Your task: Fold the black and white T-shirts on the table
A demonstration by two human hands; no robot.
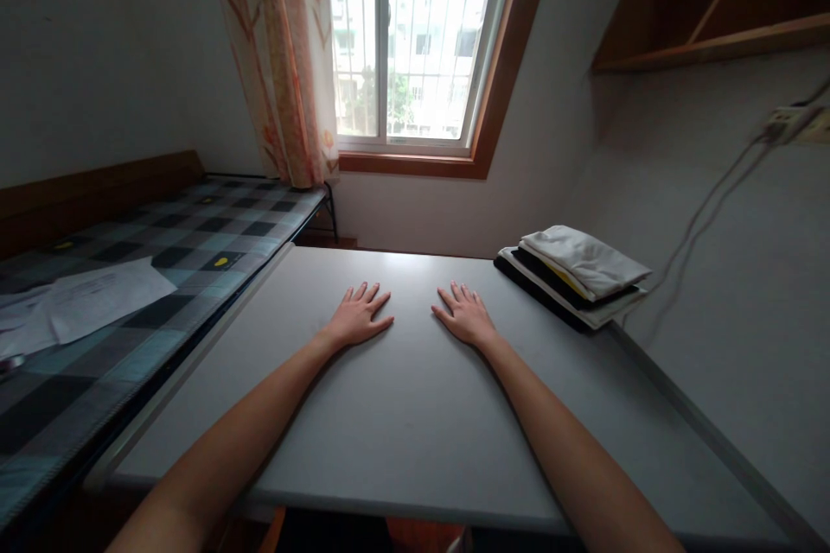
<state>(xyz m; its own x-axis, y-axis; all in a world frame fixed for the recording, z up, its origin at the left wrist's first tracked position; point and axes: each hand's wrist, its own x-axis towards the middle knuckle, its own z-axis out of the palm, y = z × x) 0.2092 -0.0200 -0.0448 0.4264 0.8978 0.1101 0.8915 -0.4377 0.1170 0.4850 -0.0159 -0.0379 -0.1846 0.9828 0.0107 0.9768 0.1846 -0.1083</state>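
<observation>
My left hand (358, 315) lies flat on the white table (402, 415), palm down with its fingers spread. To its right, my right hand (463, 314) rests the same way, fingers apart and nothing in it. A gap of bare tabletop separates the two thumbs. Beyond my right hand, at the table's far right corner, sits a stack of folded clothes (577, 263), with white on top and black, yellow and grey layers below. Neither hand touches the stack.
A bed with a checked mattress (259, 229) runs along the left, with papers (110, 298) on it. Ahead are a window (421, 43) and a floral curtain (291, 60). A wooden shelf (719, 52) hangs at the upper right, above a wall socket (782, 123) with a cable.
</observation>
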